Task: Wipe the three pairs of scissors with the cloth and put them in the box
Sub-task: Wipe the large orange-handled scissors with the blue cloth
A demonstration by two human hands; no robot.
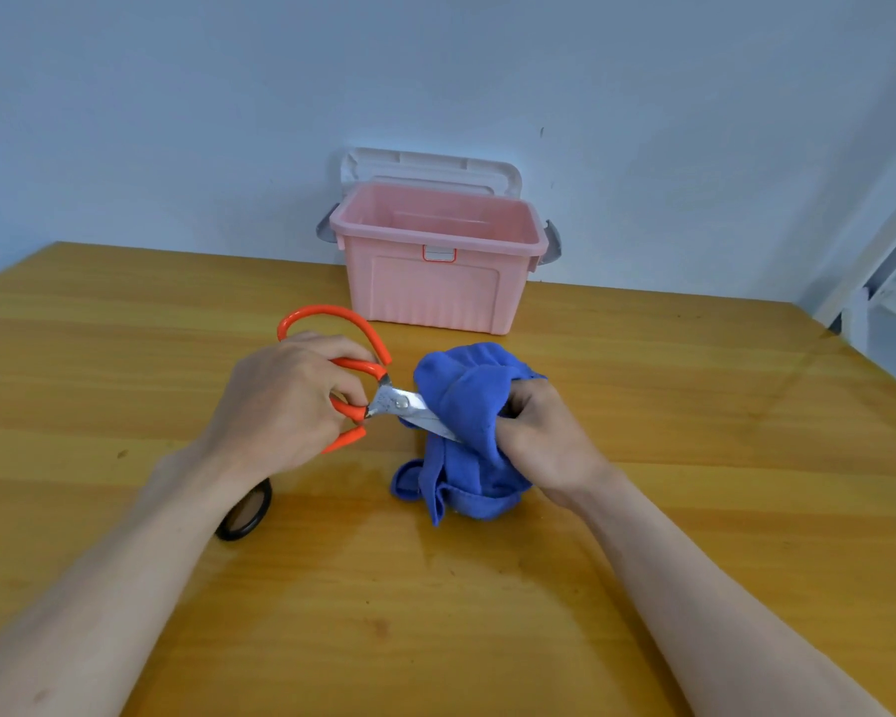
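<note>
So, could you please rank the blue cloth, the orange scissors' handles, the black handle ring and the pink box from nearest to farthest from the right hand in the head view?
From the right hand:
1. Blue cloth, gripped in that hand.
2. Orange scissors' handles, to its left, held by the left hand.
3. Black handle ring, farther left, partly under the left forearm.

The pink box, at the table's back, is too close to call against the ring.

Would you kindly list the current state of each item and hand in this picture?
Orange scissors: blades closed, tips wrapped in the cloth, handles held.
Blue cloth: bunched around the blades.
Pink box: open, lid propped behind it.
Black ring handle: on the table, mostly hidden by the left forearm.
Left hand: grips the scissor handles.
Right hand: grips the cloth.
</note>
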